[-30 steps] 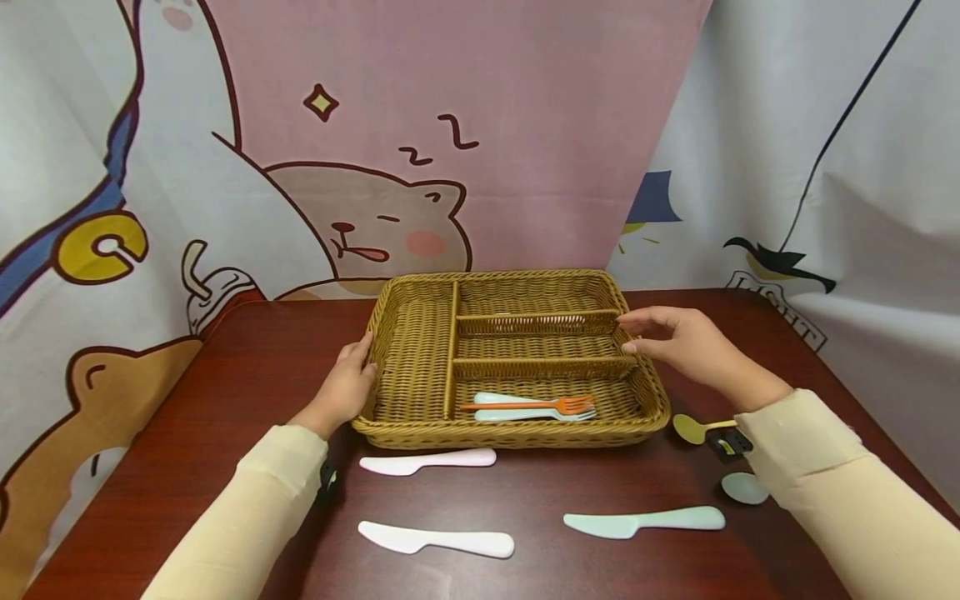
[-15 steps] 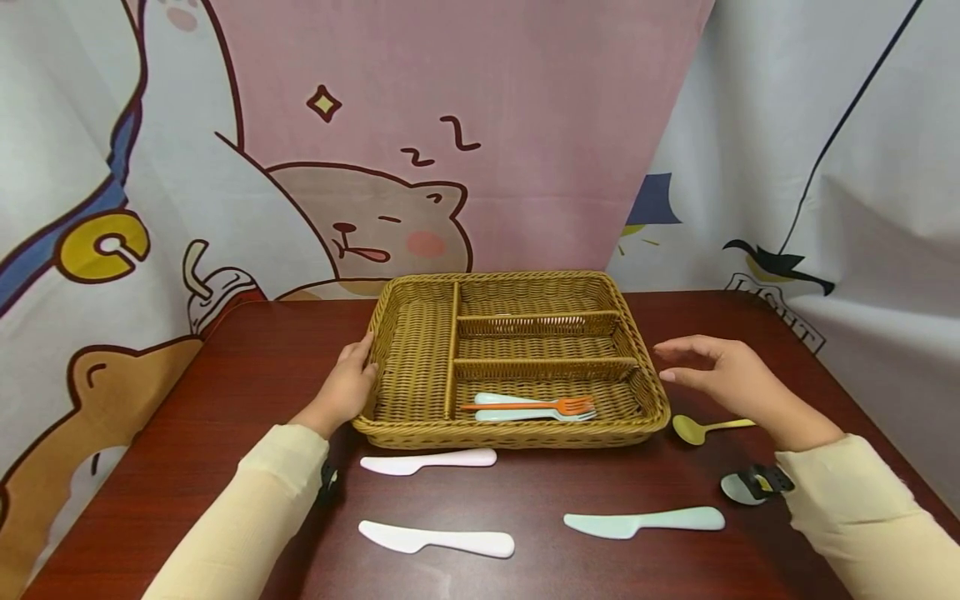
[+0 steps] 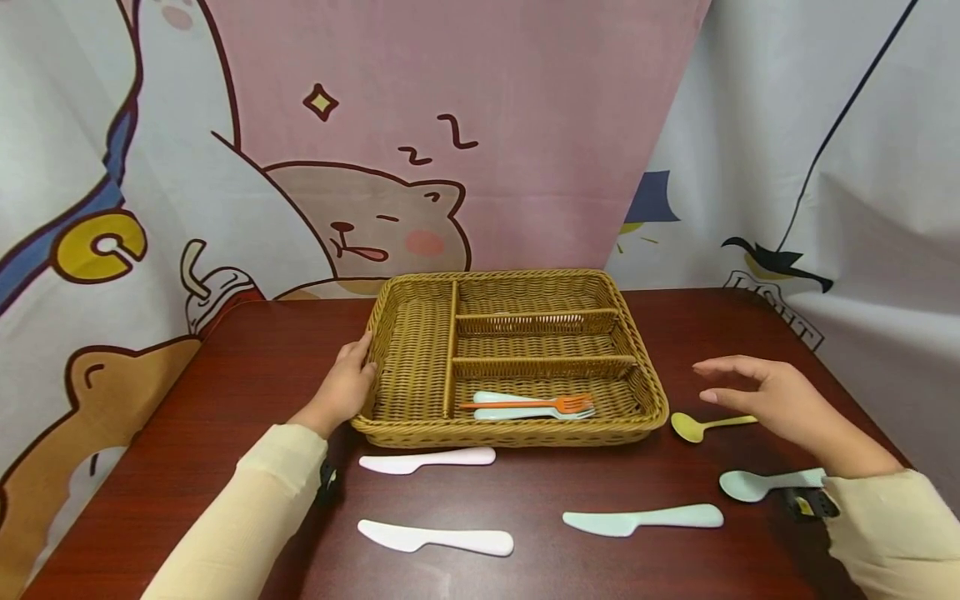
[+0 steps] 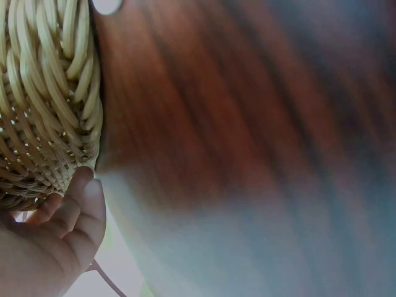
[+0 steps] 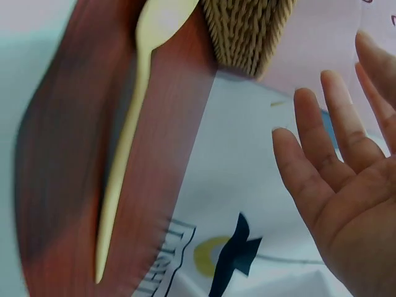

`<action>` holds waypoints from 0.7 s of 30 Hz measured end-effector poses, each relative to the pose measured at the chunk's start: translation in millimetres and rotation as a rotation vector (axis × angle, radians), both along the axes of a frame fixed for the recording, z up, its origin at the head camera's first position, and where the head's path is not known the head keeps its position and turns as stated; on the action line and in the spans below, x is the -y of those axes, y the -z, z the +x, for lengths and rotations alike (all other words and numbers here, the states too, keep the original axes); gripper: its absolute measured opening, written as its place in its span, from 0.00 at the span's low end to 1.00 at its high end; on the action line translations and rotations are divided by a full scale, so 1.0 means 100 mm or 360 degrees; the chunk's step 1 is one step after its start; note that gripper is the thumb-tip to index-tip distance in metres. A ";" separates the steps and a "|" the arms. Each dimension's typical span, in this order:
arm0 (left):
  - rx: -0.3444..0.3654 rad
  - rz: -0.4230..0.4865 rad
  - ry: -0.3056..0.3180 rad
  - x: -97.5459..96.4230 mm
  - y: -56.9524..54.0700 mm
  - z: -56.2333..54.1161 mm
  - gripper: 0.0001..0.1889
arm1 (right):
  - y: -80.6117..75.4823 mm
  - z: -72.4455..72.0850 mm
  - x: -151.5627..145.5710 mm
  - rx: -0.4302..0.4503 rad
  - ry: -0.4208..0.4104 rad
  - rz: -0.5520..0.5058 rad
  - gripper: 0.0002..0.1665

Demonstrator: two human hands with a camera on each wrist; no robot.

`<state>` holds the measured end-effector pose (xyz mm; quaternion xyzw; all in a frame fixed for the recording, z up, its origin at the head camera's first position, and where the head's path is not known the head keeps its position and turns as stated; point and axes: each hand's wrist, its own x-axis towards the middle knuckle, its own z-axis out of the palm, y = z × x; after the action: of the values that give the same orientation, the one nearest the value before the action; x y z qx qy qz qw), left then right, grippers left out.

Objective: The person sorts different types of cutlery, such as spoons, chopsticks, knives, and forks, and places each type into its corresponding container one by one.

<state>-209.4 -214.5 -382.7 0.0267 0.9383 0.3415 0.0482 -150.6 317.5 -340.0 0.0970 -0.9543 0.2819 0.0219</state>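
A wicker basket (image 3: 652,408) with several compartments stands at the middle of the table. My left hand (image 3: 343,387) holds its left side, fingers against the outer weave and thumb at the rim; the left wrist view shows the fingers (image 4: 86,204) bent against the wall. An orange fork (image 3: 525,405) lies over light blue forks (image 3: 495,414) in the front right compartment. To the right of the basket, my right hand (image 3: 780,404) hovers with nothing in it, fingers apart. Just below it lies a yellow spoon (image 3: 688,427), also in the right wrist view.
A pale green spoon (image 3: 742,486) lies near the right sleeve. In front of the basket are a pale pink knife (image 3: 427,460), a white knife (image 3: 435,538) and a mint green knife (image 3: 643,519). A printed curtain (image 3: 555,133) hangs behind the table.
My right hand has moved away from the basket's right rim, going right and toward me, uncovering the yellow spoon and the pale green spoon's handle. My left hand stays on the basket.
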 end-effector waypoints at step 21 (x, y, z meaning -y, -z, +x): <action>0.0036 0.0022 -0.0010 -0.01 0.00 0.00 0.31 | 0.28 0.27 -0.60 0.0070 0.0015 0.0135 0.25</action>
<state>-208.9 -213.7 -382.8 0.0201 0.9353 0.3484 0.0577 -124.0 377.3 -367.5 0.0870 -0.9661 0.2431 -0.0020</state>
